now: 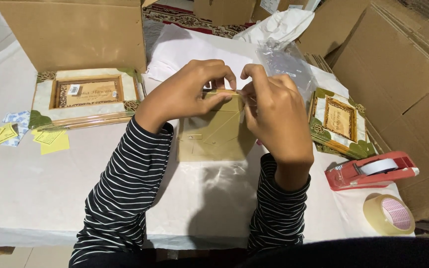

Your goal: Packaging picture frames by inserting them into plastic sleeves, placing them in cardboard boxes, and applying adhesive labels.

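Observation:
A tan picture frame point(214, 136) lies back side up inside a clear plastic sleeve on the white table point(31, 188). My left hand point(187, 92) presses its fingers on the frame's far top edge. My right hand point(274, 114) pinches the same edge beside it, thumb and forefinger closed on the sleeve's flap. The fingertips of both hands meet at the middle of that edge. Both forearms wear black sleeves with white stripes.
A decorated frame point(83, 97) lies at left, another point(341, 124) at right. A red tape dispenser point(371, 171) and a tape roll point(389, 214) sit at lower right. Yellow slips point(50, 141) and small packets lie at left. Cardboard boxes point(75, 32) and flat cardboard surround the table.

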